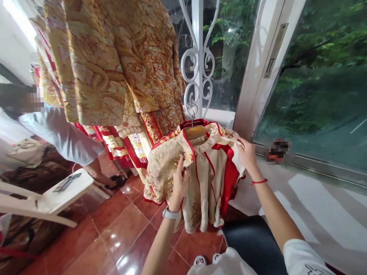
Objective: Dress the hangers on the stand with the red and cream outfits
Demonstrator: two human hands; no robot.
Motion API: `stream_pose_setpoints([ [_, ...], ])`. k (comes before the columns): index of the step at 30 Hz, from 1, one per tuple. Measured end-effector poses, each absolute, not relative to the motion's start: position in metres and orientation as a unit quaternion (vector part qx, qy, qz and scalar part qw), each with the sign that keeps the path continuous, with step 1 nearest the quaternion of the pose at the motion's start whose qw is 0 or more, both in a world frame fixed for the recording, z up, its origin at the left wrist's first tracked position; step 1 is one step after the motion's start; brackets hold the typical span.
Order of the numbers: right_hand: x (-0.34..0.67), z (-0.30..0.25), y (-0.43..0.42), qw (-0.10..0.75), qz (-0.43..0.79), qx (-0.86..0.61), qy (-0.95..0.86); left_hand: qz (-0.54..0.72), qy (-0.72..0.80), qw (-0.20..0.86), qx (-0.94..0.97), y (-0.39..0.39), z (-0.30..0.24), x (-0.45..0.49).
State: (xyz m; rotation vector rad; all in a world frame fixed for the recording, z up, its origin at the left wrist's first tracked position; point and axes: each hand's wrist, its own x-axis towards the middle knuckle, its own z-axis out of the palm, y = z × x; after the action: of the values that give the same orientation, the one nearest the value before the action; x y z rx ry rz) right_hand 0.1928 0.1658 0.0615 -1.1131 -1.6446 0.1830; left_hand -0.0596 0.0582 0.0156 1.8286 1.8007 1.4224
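Note:
A cream jacket point(164, 168) with red piping and gold embroidery hangs in front of me on a hanger point(194, 131), its front fallen apart so the pale lining and a red inner panel show. My left hand point(181, 181), below a white watch, holds the front edge on the left side, near the collar; part of its grip is hidden. At the right shoulder, my right hand point(246, 154) has its fingers closed on the jacket's cloth. A red string circles that wrist.
Gold brocade garments point(122, 63) hang close behind the jacket. A black chair seat point(252, 244) is below right, beside the windowed wall. To the left, a person point(61, 130) bends near a white chair point(67, 193) with a dark flat object on it. Red tiles point(123, 233) cover the floor.

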Motion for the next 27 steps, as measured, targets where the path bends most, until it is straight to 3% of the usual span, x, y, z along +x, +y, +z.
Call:
stream_pose_setpoints([
  [4, 0.157, 0.052, 0.131, 0.587, 0.041, -0.413, -0.695, 0.550, 0.546, 0.114, 0.622, 0.059, 0.037, -0.026],
  [9, 0.156, 0.001, 0.114, 0.475, 0.104, -0.459, -0.744, 0.513, 0.562, 0.158, 0.629, 0.065, -0.009, -0.034],
  [12, 0.192, -0.002, 0.126, 0.453, 0.194, -0.425, -0.759, 0.582, 0.584, 0.035, 0.565, 0.058, -0.031, -0.091],
  [15, 0.222, 0.021, 0.154, 0.504, 0.138, -0.428, -0.737, 0.668, 0.592, -0.096, 0.442, 0.061, -0.024, -0.161],
  [18, 0.233, 0.053, 0.198, 0.526, 0.040, -0.411, -0.743, 0.643, 0.589, 0.039, 0.488, 0.080, -0.006, -0.212],
  [21, 0.227, 0.078, 0.241, 0.455, 0.122, -0.353, -0.809, 0.606, 0.569, 0.172, 0.529, 0.103, 0.007, -0.237],
  [24, 0.214, 0.091, 0.262, 0.376, 0.175, -0.343, -0.843, 0.600, 0.564, 0.209, 0.528, 0.116, 0.010, -0.252],
  [27, 0.203, 0.090, 0.261, 0.351, 0.217, -0.364, -0.835, 0.614, 0.568, 0.258, 0.483, 0.123, 0.003, -0.265],
])
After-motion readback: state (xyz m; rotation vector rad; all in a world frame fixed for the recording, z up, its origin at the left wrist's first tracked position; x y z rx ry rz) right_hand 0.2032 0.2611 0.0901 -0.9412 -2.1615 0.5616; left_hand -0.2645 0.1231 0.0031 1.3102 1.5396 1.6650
